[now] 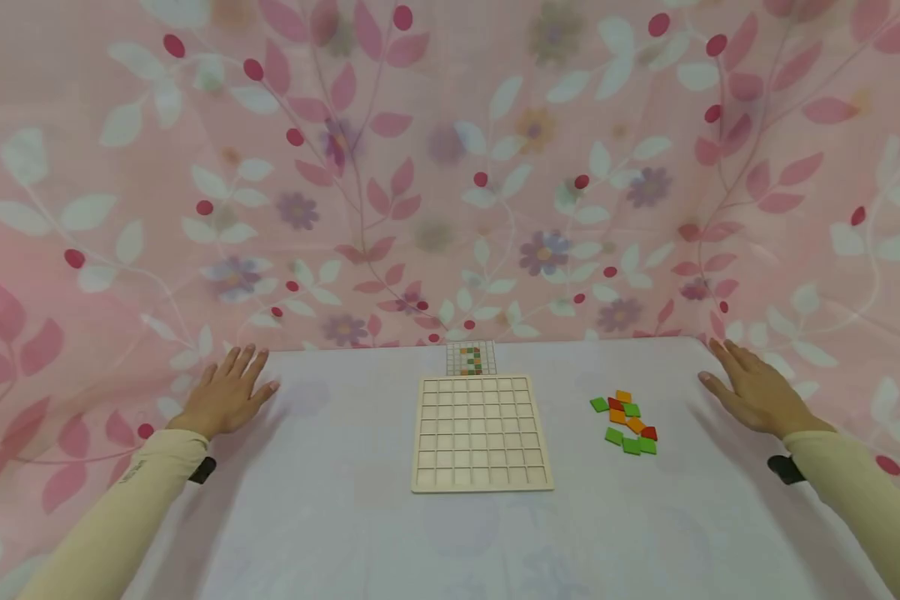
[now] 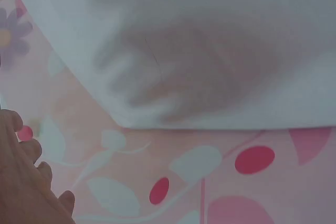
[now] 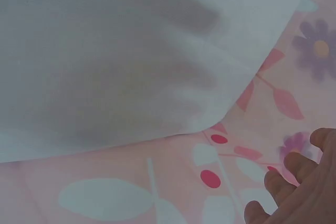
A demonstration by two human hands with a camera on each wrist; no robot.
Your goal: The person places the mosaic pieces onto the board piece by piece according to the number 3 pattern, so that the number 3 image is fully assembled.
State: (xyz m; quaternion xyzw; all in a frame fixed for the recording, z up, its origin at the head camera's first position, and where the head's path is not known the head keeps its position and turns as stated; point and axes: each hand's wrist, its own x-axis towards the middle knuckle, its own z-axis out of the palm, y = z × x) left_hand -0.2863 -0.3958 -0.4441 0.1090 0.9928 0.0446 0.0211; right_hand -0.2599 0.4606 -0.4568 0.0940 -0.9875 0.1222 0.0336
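My left hand (image 1: pixel 227 393) is held out over the far left corner of the table, fingers straight and spread, holding nothing. On the opposite side, my right hand (image 1: pixel 761 390) hovers at the far right corner, also with straight fingers and nothing in it. Between them lies a pale wooden grid board (image 1: pixel 482 433) with square cells and no tiles in them. Several small square tiles (image 1: pixel 632 422) in green, orange and red lie loosely to the board's right, nearer my right hand. Both wrist views show fingers beside the table corner and a hand's shadow on the cloth.
A small printed grid card (image 1: pixel 472 358) with coloured squares lies just behind the board. The table has a white cloth (image 1: pixel 330 517). A pink floral curtain (image 1: pixel 435 167) rises behind the table's far edge and surrounds the sides.
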